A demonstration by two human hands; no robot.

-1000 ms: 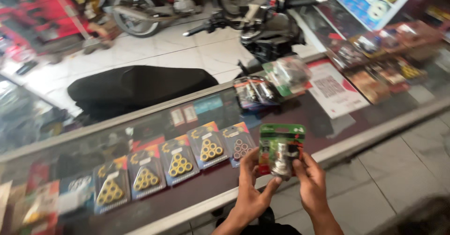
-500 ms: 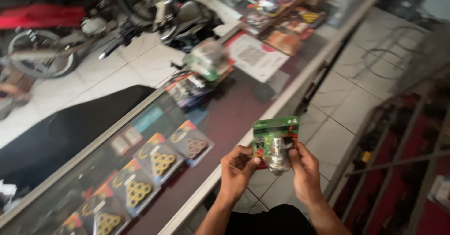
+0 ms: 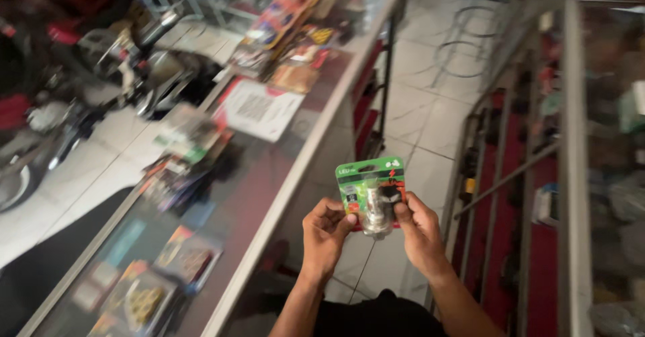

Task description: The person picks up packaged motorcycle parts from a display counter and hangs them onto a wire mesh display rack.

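Both my hands hold a small blister pack [image 3: 371, 190] with a green card back and a metal bulb-like part under clear plastic. My left hand [image 3: 325, 236] grips its lower left edge with fingers curled. On the lower right side, my right hand [image 3: 418, 228] pinches it, thumb on the front. The pack is upright, in the air above the tiled floor [image 3: 430, 115], to the right of the glass counter [image 3: 295, 169].
The glass display counter runs from lower left to upper middle, with packaged parts [image 3: 185, 142] and papers [image 3: 259, 108] on top. A motorcycle [image 3: 101, 88] stands beyond it at left. Red shelving with a metal frame [image 3: 571, 176] fills the right side. Wire stools [image 3: 463, 48] stand on the far tiles.
The view has swung to the right along the counter, toward the aisle and red shelves. Both hands have kept hold of the blister pack, which stays in front of me.
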